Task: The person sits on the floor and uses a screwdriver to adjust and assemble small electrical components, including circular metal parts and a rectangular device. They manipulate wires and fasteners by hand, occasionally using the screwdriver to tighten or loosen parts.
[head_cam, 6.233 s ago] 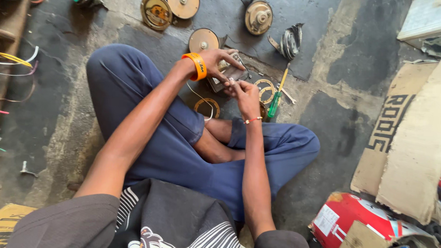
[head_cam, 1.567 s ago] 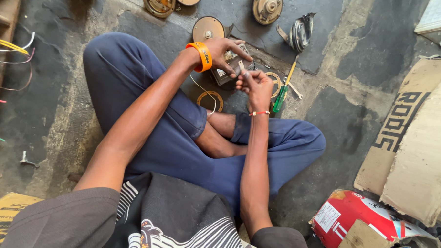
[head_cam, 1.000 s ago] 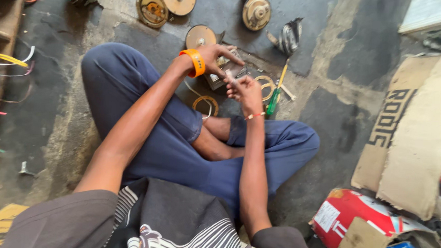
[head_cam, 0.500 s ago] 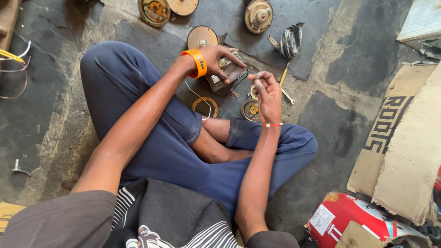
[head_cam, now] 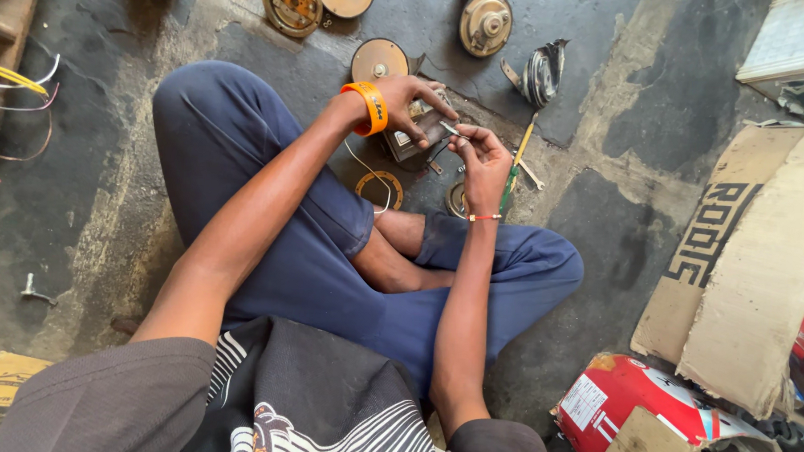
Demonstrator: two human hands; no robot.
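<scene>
We sit cross-legged on a cracked concrete floor (head_cam: 660, 226), in dark blue trousers. Nearest us on the right lie a red package (head_cam: 632, 408) and flattened cardboard (head_cam: 757, 274). Beyond our shins, a flat ring-shaped part (head_cam: 379, 188) rests on the floor beside a thin white wire (head_cam: 368, 167). Our right hand (head_cam: 483, 157), a thin red band at its wrist, has its fingertips pinched together on a small metal piece (head_cam: 450, 128) – too small for us to identify. Touching it on the left, our left hand (head_cam: 411, 102), with an orange wristband (head_cam: 368, 107), is clamped around a small dark block-shaped component (head_cam: 414, 142) held just above the floor. A green-handled screwdriver (head_cam: 514, 163) lies just right of the hands. Farther off sit round metal discs (head_cam: 379, 60) and a dome-shaped motor part (head_cam: 485, 22); loose coloured wires (head_cam: 20, 79) trail at far left.
</scene>
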